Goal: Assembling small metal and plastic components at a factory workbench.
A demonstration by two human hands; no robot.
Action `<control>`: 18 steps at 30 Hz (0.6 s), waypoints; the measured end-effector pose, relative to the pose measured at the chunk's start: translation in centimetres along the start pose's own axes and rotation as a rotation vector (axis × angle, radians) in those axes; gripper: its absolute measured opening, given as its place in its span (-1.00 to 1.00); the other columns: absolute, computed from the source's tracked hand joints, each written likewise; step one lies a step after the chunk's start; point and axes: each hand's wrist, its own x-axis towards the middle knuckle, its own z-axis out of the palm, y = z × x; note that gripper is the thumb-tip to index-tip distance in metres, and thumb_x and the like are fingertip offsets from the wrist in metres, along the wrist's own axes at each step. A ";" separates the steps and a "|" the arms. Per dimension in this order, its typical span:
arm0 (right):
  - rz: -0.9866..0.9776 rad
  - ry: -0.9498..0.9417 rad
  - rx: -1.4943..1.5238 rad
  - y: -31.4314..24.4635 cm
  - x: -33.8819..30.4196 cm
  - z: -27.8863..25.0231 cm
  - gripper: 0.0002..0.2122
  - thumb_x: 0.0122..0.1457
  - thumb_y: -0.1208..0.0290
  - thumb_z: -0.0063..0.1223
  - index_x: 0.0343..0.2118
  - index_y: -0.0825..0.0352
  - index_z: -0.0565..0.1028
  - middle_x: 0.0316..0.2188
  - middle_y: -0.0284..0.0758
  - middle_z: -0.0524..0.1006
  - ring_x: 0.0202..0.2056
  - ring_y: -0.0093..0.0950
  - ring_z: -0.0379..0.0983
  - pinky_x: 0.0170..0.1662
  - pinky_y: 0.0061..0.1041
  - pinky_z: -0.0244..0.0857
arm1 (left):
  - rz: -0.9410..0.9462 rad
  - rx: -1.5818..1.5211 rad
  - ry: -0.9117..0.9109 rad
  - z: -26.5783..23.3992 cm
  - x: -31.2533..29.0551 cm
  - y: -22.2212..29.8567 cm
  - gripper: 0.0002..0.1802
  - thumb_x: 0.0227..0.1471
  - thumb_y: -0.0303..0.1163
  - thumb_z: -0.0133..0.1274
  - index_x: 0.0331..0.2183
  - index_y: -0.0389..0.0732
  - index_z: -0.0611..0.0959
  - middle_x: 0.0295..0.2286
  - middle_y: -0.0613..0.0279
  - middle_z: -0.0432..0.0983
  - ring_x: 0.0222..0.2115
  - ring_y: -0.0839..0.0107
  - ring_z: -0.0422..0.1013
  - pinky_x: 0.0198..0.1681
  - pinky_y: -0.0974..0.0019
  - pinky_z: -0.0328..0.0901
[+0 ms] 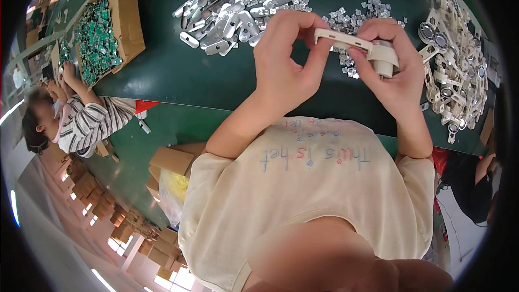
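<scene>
A cream plastic housing [346, 39], long and narrow with a round end, is held up above the dark green table. My left hand [292, 54] pinches its narrow end between thumb and fingers. Around the round end, which has a short cylinder below it, my right hand [397, 67] is closed. Small slots show along the edge of the housing. Under and behind my hands lie many small clear square pieces [373, 8]. To their left is a pile of silver oval covers [227, 16].
At the right edge of the table [189, 75] lies a heap of similar cream housings [454, 65] with round lenses. A cardboard box [127, 16] of green circuit boards [97, 40] stands at the left. Beyond it sits a person in a striped shirt [94, 127].
</scene>
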 end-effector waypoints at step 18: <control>0.327 0.503 0.394 19.5 27.6 -6.8 -0.78 0.04 0.46 0.02 -0.27 0.49 0.41 -0.37 -0.29 0.47 -0.39 -0.48 0.43 -0.30 -0.60 0.32 | 0.049 0.630 -0.007 -4.3 1.5 -5.8 -0.91 -0.12 -0.57 0.07 -0.44 -0.23 0.59 -0.47 0.14 0.47 -0.44 0.20 0.40 -0.36 0.28 0.30</control>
